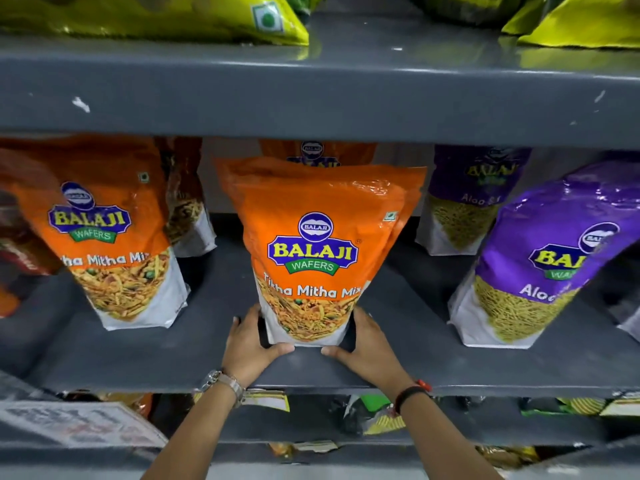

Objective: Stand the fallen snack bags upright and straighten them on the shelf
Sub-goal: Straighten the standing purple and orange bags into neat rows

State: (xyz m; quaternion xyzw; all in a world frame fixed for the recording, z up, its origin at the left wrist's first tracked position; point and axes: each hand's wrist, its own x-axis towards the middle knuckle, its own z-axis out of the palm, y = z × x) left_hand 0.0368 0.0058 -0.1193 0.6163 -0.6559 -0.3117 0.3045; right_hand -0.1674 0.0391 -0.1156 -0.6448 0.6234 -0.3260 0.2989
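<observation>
An orange Tikha Mitha Mix bag (313,244) stands upright at the middle of the grey shelf (145,355). My left hand (251,344) cups its lower left corner and my right hand (363,344) cups its lower right corner, thumbs along the bag's bottom edge. Behind it stands another orange bag (317,152), mostly hidden. A second orange bag (107,237) stands to the left, leaning slightly. On the right, a purple Aloo Sev bag (543,265) leans over, with another purple bag (467,202) upright behind it.
The upper shelf board (311,95) hangs close over the bag tops and carries yellow-green bags (156,15). A dark red bag (17,237) sits at the far left. Lower shelves hold mixed packets (367,414).
</observation>
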